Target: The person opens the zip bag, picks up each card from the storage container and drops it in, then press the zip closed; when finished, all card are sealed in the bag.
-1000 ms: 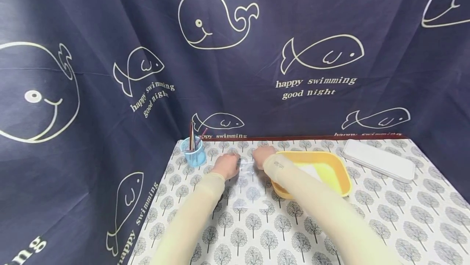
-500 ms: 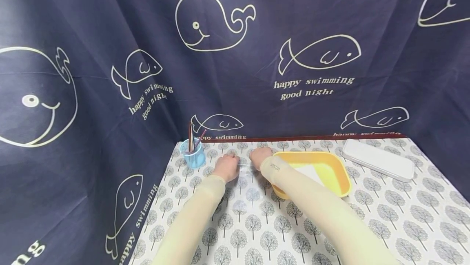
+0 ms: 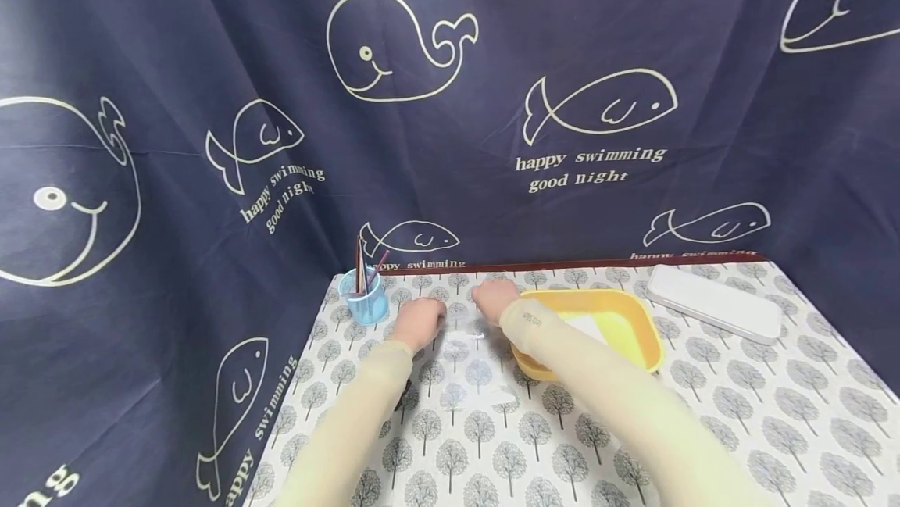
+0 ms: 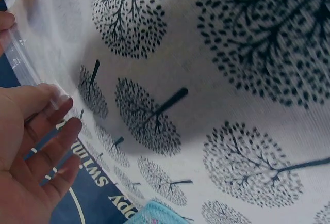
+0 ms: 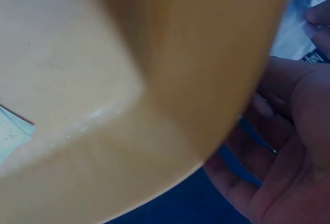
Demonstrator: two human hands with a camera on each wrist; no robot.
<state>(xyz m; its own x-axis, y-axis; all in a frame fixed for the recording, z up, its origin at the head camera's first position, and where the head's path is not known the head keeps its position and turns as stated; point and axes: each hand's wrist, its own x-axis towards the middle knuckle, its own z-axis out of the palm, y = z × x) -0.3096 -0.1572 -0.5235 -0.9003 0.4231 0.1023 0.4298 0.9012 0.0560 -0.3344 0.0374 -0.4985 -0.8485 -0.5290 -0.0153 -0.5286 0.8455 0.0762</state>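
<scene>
A clear plastic zip bag (image 3: 467, 370) lies over the tree-print cloth, its top edge stretched between both hands. My left hand (image 3: 418, 321) pinches one end of that edge between thumb and forefinger; in the left wrist view the other fingers (image 4: 56, 144) are spread loosely below the zip strip (image 4: 28, 72). At the opposite end, fingertips of my right hand (image 3: 495, 298) pinch the bag's edge, close beside a yellow basin (image 3: 650, 335). The basin's wall (image 5: 227, 79) hides part of the right fingers in the right wrist view.
White paper pieces (image 3: 587, 327) lie in the basin. To the left stands a light blue cup (image 3: 369, 308) of pencils or pens. A long white case (image 3: 713, 300) lies at the back right. Behind the table hangs a dark blue curtain (image 3: 422, 163).
My left hand has moved slightly left, widening the gap to the right hand. The head view has shifted a little. The basin, cup and white case stay in place.
</scene>
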